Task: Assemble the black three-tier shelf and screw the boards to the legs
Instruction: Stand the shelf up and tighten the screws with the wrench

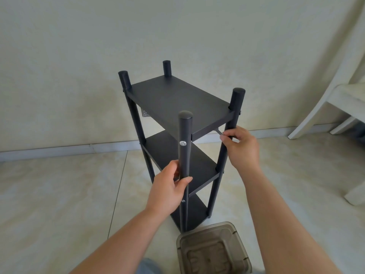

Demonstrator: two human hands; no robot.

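Our left hand (173,186) is wrapped around the near leg (185,155) of the black shelf (177,99), in the middle of the frame. Our right hand (240,147) is to the right of the middle, and it pinches a small silver key (219,132) that points up at the front edge of the top board. Both hands are closed on something, and they are well apart.

The shelf stands on the floor (59,194) by the wall. All three boards sit between the four legs. A silver screw (183,143) shows on the near leg, just above our left hand.

What could go wrong? The shelf is tall and thin, so we think it could tip if we push hard with the key and let go of the leg. The key could slip out and scratch the black board. A loose screw could leave a board wobbly.

A brown plastic box (213,252) sits at the bottom of the frame. A white chair (335,99) is at the right edge.

We see no words or labels anywhere.
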